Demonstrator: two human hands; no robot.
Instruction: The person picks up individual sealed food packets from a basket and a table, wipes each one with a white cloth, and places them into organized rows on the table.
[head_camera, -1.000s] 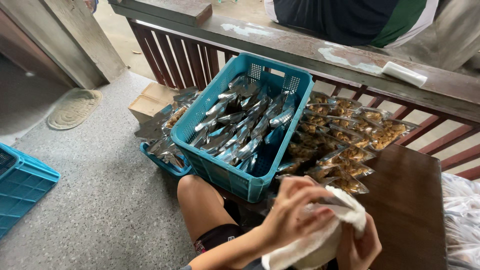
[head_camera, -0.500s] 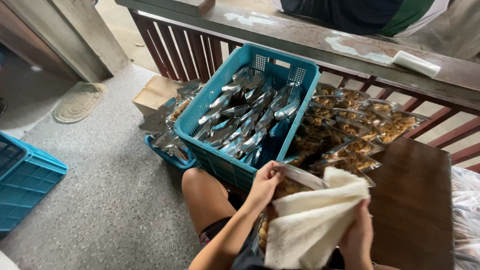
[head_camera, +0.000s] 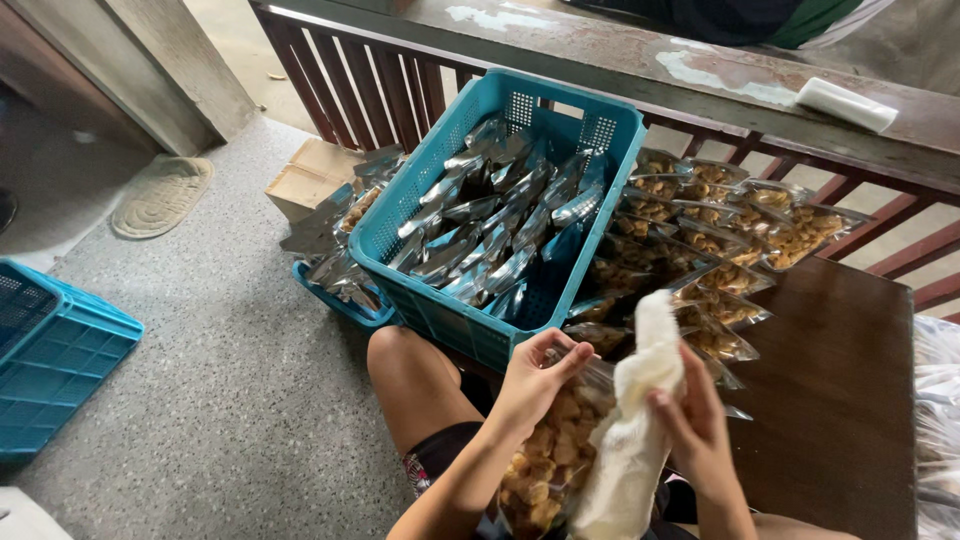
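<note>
The left hand (head_camera: 535, 385) has a narrow grip, fingers pinched on the upper edge of a clear pouch of golden fried snack pieces (head_camera: 545, 455); the pouch hangs below that grip, over the person's lap, its lower end cut off by the frame; the right hand (head_camera: 695, 430) is closed around a white cloth (head_camera: 635, 420), which stands up in a soft roll above the fingers and trails down beside the pouch, touching its side.

By its look the pouch is light and limp; the film is thin, glossy and likely slippery, and the pieces inside seem brittle, so squeezing the belly would probably crush them; the flat top edge, where the left grip already sits, looks like the safest place to hold, since no contents lie there. The cloth is soft and shapeless and gives no support.

Just beyond the grips, many more filled pouches (head_camera: 710, 240) lie overlapping on the dark wooden counter (head_camera: 840, 390); farther out and to the left of the grips stands a teal plastic crate (head_camera: 440, 190) heaped with silvery bags (head_camera: 490, 220).
</note>
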